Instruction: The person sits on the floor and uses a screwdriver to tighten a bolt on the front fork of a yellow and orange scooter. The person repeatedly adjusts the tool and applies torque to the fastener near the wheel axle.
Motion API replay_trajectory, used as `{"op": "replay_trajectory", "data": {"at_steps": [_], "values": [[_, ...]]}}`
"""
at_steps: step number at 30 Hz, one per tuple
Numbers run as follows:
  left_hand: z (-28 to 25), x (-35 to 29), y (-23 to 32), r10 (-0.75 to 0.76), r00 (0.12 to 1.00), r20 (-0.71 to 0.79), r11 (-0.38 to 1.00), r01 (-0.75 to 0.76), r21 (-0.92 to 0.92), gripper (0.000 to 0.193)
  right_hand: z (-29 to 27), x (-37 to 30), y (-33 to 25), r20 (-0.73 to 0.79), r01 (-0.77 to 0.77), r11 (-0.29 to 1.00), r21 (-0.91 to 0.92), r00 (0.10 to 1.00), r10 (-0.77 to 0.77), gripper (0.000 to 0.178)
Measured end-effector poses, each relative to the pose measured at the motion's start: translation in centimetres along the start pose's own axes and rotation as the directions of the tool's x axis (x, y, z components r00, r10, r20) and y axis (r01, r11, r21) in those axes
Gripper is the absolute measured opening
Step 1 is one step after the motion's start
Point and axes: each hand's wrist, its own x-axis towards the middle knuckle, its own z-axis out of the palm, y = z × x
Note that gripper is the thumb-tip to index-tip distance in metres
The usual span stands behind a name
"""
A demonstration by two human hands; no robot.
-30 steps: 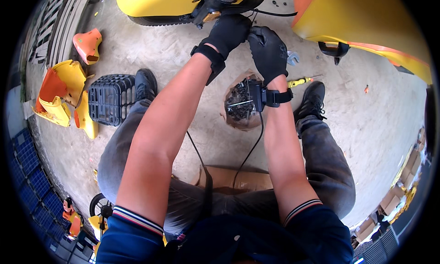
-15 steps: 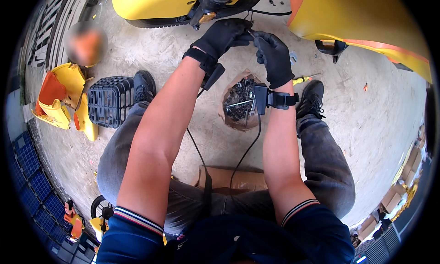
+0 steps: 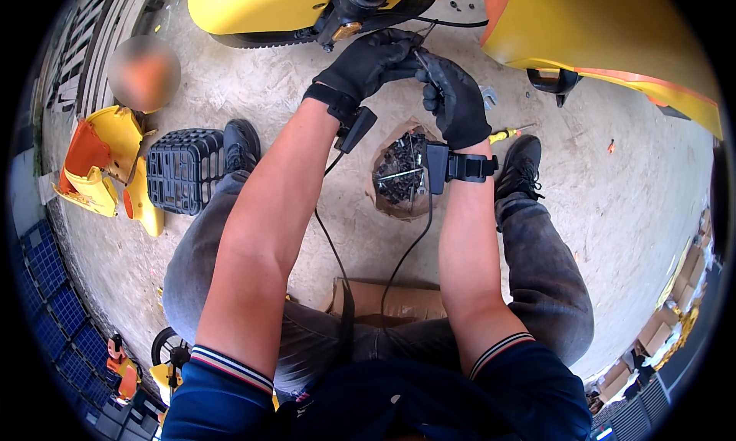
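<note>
Both my hands wear black gloves and meet just below a yellow wheel guard [image 3: 261, 8]. My left hand [image 3: 376, 62] is closed, its fingertips pinching around a thin dark strand [image 3: 429, 32] that sticks up past them. My right hand [image 3: 458, 96] is closed on a slim metal rod [image 3: 422, 59], whose exposed end points at the left fingertips. The rod's other end is hidden in the glove, so its kind cannot be told. A black cable [image 3: 456, 22] runs from the right toward my left hand. Just above that hand is an amber reflector [image 3: 346, 31].
Between my feet lies a brown paper packing with loose bolts and wrenches [image 3: 400, 169]. A yellow-handled screwdriver [image 3: 506, 134] and a wrench [image 3: 489, 96] lie to the right. At left are a black plastic crate [image 3: 184, 169] and yellow body panels [image 3: 115, 161]. A large yellow panel [image 3: 606, 27] overhangs at upper right.
The metal rod in my right hand has swung to a steeper angle and my right fingers have shifted. The strand at my left fingertips now leans to the right.
</note>
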Motion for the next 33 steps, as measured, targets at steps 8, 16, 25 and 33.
{"op": "replay_trajectory", "data": {"at_steps": [8, 16, 25, 33], "values": [[0.7, -0.3, 0.6, 0.026, 0.998, -0.05, 0.998, -0.022, 0.067, 0.031, -0.5, 0.0, -0.2, 0.049, 0.079, 0.997, -0.027, 0.996, -0.077, 0.022], [-0.1, -0.4, 0.4, -0.041, 0.998, -0.05, 0.999, 0.043, 0.026, 0.031, -0.4, 0.6, 0.2, -0.056, 0.118, 0.993, -0.025, 0.991, -0.119, 0.024], [0.2, -0.3, 0.6, -0.053, 0.995, -0.088, 0.997, 0.058, 0.047, 0.029, 2.5, 0.7, 1.8, -0.168, 0.275, 0.961, -0.042, 0.946, -0.278, 0.016], [0.3, -0.6, 0.7, -0.035, 0.997, -0.067, 0.992, 0.043, 0.116, 0.036, 3.0, 1.4, 2.5, -0.144, 0.346, 0.76, -0.55, 0.857, -0.495, 0.02]]}}
